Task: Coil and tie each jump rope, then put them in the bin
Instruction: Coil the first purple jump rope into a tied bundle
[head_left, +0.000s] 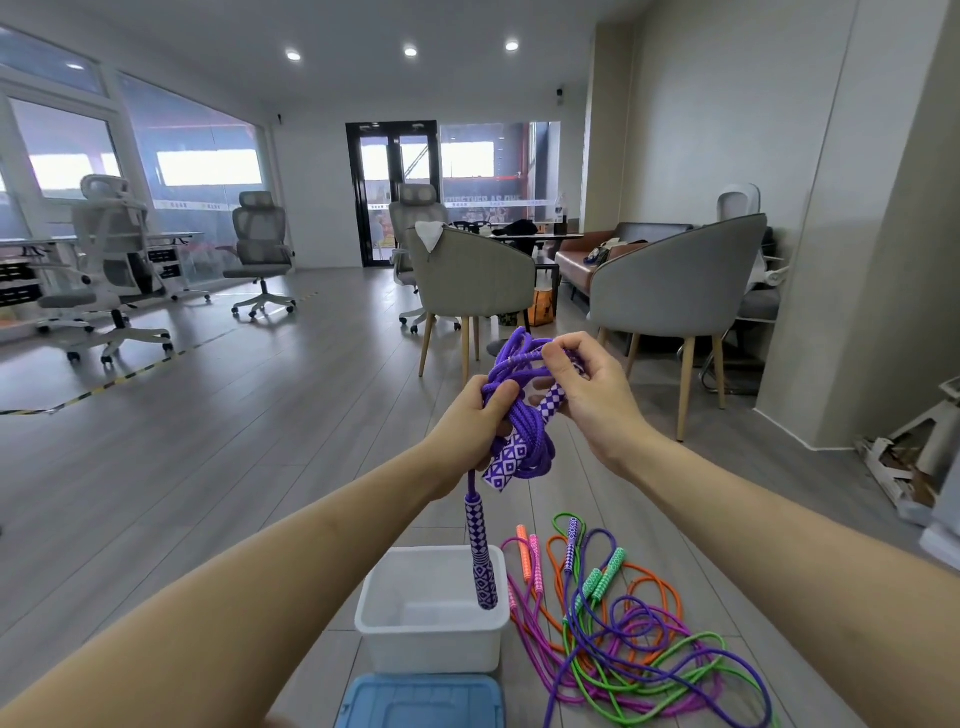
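Observation:
I hold a purple jump rope (524, 426) bunched into a coil in front of me. My left hand (475, 426) grips the middle of the coil. My right hand (584, 387) pinches a strand at the top, with one purple-and-white patterned handle (553, 400) against its palm. The rope's other handle (482, 558) hangs straight down over the white bin (405, 631), which stands on the floor with nothing seen inside it. To the right of the bin lies a tangle of loose jump ropes (634, 629) in orange, pink, green and purple.
A blue lid (421, 701) lies on the floor just in front of the bin. Two grey armchairs (670, 291) stand beyond the ropes, and office chairs (109, 260) at the left. Cardboard and white parts (904, 467) lean by the right wall. Grey plank floor spreads left.

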